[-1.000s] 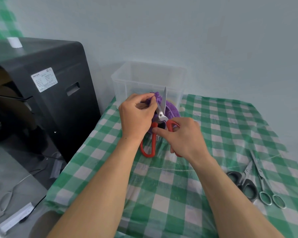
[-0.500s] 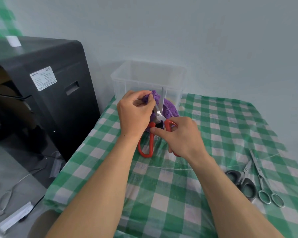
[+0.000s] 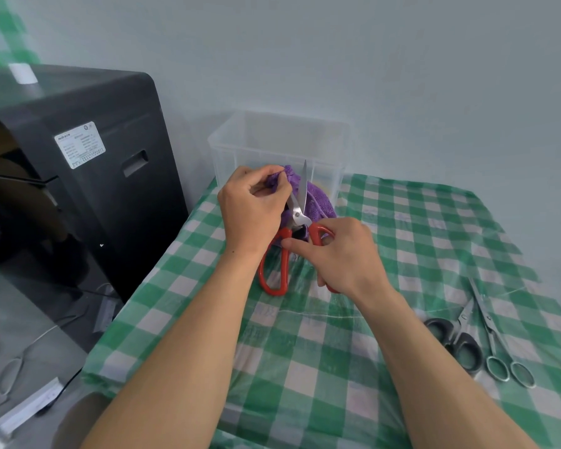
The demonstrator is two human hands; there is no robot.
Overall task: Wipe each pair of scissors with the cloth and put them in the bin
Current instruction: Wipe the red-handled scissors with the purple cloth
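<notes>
Purple cloth (image 3: 318,202) is bunched just in front of the bin (image 3: 272,140), a clear plastic box standing at the far edge of the counter (image 3: 337,351) with its green-and-white checked cover.

In the head view, the left hand (image 3: 253,212) has its fingers curled and pinches a fold of the cloth, apparently against one blade of the red-handled scissors (image 3: 300,209). That blade is hidden under the cloth and fingers. The other blade points up, bare, in front of the bin's near wall. The right hand (image 3: 340,254) grips the scissors by the handle loop on its side, thumb laid across towards the pivot. The other red loop hangs free towards the person.

So the wiping step is in hand on this first pair, held just short of the bin. The bin's contents cannot be made out through its cloudy wall.

The next move probably calls for drawing the pinched cloth along the blade towards its tip, keeping fingers off the edge. The bare blade then needs the same before the pair goes over the bin's rim.

Well away from the bin, on the person's right, lie the black-handled scissors (image 3: 457,338) and, just beside them, the all-metal scissors (image 3: 493,338), both unwiped by the look of it. A black machine (image 3: 88,176) stands to the left of the bin, off the counter.
</notes>
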